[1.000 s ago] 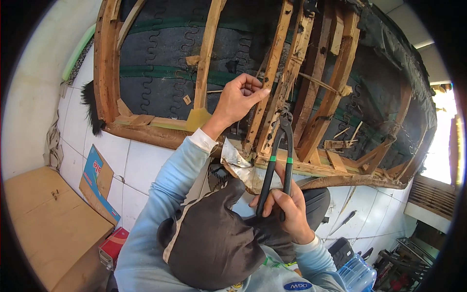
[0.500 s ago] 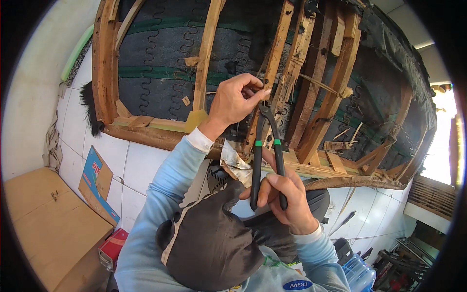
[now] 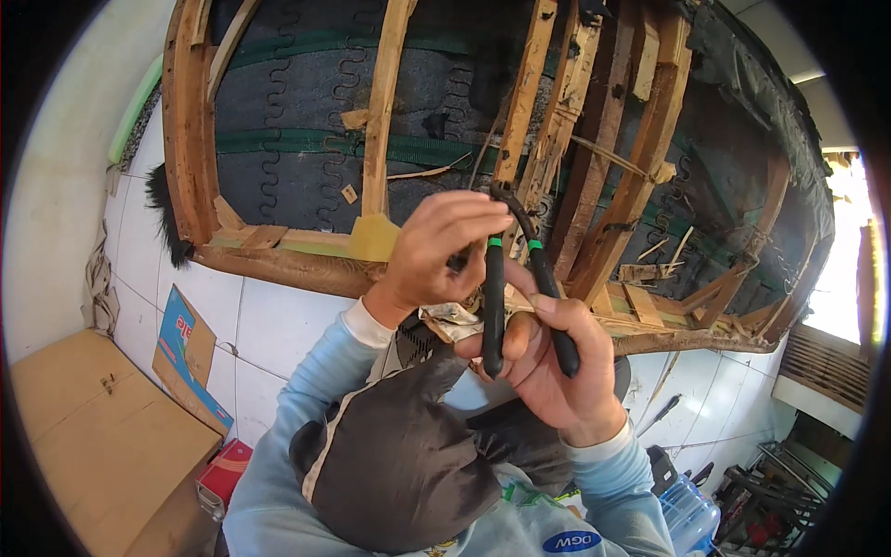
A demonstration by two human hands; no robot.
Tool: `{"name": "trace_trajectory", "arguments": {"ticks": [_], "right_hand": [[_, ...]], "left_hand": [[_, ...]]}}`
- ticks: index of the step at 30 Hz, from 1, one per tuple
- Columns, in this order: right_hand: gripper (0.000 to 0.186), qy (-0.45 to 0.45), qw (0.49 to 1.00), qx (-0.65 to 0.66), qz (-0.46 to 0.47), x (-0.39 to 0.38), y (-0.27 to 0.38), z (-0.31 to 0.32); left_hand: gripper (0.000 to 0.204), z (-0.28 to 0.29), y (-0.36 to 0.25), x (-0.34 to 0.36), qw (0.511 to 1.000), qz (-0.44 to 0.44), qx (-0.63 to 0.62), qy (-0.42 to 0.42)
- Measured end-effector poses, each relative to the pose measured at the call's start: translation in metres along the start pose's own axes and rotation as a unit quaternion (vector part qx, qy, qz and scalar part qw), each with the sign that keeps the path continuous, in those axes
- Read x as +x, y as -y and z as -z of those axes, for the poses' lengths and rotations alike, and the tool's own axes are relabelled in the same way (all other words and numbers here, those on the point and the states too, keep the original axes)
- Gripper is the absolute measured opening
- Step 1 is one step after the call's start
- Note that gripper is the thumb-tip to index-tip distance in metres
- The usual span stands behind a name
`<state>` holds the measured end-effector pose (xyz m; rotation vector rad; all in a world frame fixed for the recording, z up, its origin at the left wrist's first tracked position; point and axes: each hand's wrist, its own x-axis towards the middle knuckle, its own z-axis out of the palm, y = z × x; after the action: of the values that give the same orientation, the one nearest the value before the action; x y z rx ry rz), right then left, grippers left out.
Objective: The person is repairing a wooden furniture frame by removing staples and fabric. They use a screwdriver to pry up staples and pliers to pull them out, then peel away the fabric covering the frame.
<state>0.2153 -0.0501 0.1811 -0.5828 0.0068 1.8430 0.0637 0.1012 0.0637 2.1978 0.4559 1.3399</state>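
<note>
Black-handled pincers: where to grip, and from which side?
Best by both black grips, below the green bands, coming from the person's side, as the right hand holds them. The grips point toward the person and are spread, so fingers and thumb can span both. The head points away, at the wooden slat, likely leaving less room there.

Hands (image 3: 429, 251) close together, fingers (image 3: 469, 223) curled

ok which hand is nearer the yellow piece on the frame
Left. The left hand is just right of the yellow piece; the right hand is farther right and lower, holding pliers.
</note>
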Motion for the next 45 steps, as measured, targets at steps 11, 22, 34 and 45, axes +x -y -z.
{"name": "trace_trajectory", "arguments": {"ticks": [11, 22, 34, 45], "right_hand": [[0.061, -0.037, 0.999, 0.011, -0.020, 0.021, 0.020, -0.044], [0.070, -0.117, 0.992, 0.001, -0.047, 0.029, 0.033, -0.067], [0.069, -0.154, 0.980, -0.061, -0.105, 0.032, 0.048, -0.079], [0.063, -0.078, 0.991, -0.019, -0.109, 0.017, 0.046, -0.056]], "left_hand": [[0.046, -0.005, 0.006, 0.007, 0.998, 0.024, -0.030, -0.047], [0.045, 0.001, 0.005, 0.020, 0.998, 0.043, -0.030, -0.024], [0.035, 0.000, 0.005, 0.013, 0.998, 0.057, -0.005, -0.025], [0.036, 0.000, 0.008, 0.011, 1.000, 0.018, -0.003, -0.022]]}}
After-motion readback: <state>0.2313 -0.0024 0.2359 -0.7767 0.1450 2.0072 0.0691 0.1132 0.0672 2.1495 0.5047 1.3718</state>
